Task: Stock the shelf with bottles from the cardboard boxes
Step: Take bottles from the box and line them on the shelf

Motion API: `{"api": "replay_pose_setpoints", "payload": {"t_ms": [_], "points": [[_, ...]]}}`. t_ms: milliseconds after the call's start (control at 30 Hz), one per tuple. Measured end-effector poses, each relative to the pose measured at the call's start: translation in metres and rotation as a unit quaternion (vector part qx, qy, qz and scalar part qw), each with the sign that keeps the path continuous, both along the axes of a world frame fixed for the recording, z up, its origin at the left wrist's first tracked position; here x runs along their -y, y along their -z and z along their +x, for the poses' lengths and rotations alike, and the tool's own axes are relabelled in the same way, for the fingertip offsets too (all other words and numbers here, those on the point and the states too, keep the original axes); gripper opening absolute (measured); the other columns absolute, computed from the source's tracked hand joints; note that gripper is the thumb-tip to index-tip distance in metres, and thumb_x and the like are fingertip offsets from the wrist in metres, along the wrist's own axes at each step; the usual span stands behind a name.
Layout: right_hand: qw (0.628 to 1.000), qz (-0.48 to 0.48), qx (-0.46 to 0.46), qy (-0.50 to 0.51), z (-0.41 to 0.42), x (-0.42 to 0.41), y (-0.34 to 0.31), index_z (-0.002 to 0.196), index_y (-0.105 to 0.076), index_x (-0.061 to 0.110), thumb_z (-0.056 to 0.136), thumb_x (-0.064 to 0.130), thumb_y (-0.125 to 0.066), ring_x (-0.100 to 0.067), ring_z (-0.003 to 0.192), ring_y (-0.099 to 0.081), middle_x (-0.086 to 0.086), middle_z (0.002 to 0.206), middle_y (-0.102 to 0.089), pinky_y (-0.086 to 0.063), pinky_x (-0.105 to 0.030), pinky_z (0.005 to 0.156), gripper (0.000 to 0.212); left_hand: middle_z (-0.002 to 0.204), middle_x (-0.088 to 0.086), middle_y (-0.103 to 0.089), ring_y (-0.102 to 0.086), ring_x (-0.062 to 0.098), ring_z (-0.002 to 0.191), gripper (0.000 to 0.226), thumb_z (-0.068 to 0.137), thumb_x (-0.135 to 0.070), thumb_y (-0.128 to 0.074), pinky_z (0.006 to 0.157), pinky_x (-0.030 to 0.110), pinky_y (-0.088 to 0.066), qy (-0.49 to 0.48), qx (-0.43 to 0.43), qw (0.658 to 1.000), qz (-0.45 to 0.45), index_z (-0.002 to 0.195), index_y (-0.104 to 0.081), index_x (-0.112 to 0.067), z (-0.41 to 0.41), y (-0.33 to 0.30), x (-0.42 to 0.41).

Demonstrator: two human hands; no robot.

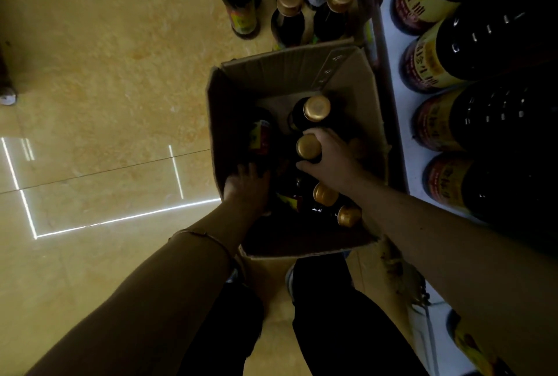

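The left hand (246, 187) is reaching into the dark cardboard box (290, 73), so its fingertips and grip are getting lost in shadow. The shelf (389, 73) bottles (447, 55) are running off the right edge, labels too blurry to read.

The open cardboard box (347, 82) is crowded: gold-capped bottles (316, 108) stand along its right side and near corner, and both hands, the left hand (246, 187) at the left wall and the right hand (330, 155) round a bottle neck, fill the middle. Its raised far flap and the white shelf (392, 73), packed with dark bottles, hem it in behind and on the right. More bottles stand on the floor (105, 73) beyond the box, while the floor to the left lies bare.
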State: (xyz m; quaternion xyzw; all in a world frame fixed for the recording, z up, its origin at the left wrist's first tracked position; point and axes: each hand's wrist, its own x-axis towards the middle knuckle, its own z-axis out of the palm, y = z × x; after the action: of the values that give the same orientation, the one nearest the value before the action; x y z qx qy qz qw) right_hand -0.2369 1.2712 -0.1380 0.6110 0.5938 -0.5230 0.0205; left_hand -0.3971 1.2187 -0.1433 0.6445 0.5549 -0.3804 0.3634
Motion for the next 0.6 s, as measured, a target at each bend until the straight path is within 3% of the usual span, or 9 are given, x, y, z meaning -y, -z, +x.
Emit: {"api": "replay_pose_setpoints", "payload": {"t_ms": [133, 233, 333, 433, 600], "points": [[0.998, -0.007, -0.053, 0.032, 0.003, -0.002, 0.017, 0.129, -0.054, 0.013, 0.076, 0.010, -0.081, -0.019, 0.121, -0.051, -0.004, 0.130, -0.056, -0.039, -0.028, 0.095, 0.060, 0.159, 0.023, 0.003, 0.003, 0.040, 0.146, 0.092, 0.093, -0.049, -0.051, 0.117, 0.048, -0.009, 0.057, -0.078, 0.995, -0.026, 0.152, 0.014, -0.020, 0.013, 0.020, 0.010], [0.996, 0.016, -0.073, 0.052, 0.001, 0.000, 0.027, 0.120, -0.060, 0.012, 0.069, 0.009, -0.086, -0.020, 0.117, -0.053, -0.005, 0.125, -0.058, -0.041, -0.033, 0.097, 0.057, 0.160, 0.018, 0.004, 0.005, 0.037, 0.147, 0.084, 0.095, -0.050, -0.045, 0.118, 0.048, -0.002, 0.152, -0.115, 0.982, -0.013, 0.152, 0.010, -0.024, 0.013, 0.033, 0.016], [0.994, 0.040, -0.067, 0.075, -0.003, 0.002, 0.034, 0.111, -0.063, 0.014, 0.067, 0.011, -0.087, -0.023, 0.116, -0.052, -0.007, 0.123, -0.056, -0.042, -0.040, 0.101, 0.051, 0.160, 0.018, -0.003, 0.000, 0.037, 0.147, 0.074, 0.098, -0.045, -0.041, 0.118, 0.047, -0.005, 0.178, -0.099, 0.979, -0.002, 0.154, -0.002, -0.015, 0.010, 0.033, 0.019], [0.994, 0.051, -0.056, 0.083, -0.004, 0.001, 0.032, 0.110, -0.064, 0.011, 0.068, 0.008, -0.086, -0.020, 0.113, -0.054, -0.007, 0.121, -0.058, -0.041, -0.031, 0.097, 0.047, 0.157, 0.024, -0.009, -0.008, 0.040, 0.145, 0.064, 0.101, -0.034, -0.037, 0.117, 0.046, -0.012, 0.146, -0.070, 0.987, 0.004, 0.153, -0.008, -0.009, 0.010, 0.023, 0.013], [0.991, 0.069, -0.043, 0.108, 0.000, 0.007, 0.017, 0.112, -0.064, 0.007, 0.072, -0.004, -0.077, -0.022, 0.115, -0.057, -0.006, 0.119, -0.065, -0.043, -0.034, 0.099, 0.044, 0.154, 0.021, -0.015, -0.021, 0.042, 0.139, 0.054, 0.100, -0.031, -0.041, 0.104, 0.046, -0.036, 0.021, 0.030, 0.999, 0.029, 0.150, -0.022, -0.035, -0.004, 0.000, -0.017]]}}
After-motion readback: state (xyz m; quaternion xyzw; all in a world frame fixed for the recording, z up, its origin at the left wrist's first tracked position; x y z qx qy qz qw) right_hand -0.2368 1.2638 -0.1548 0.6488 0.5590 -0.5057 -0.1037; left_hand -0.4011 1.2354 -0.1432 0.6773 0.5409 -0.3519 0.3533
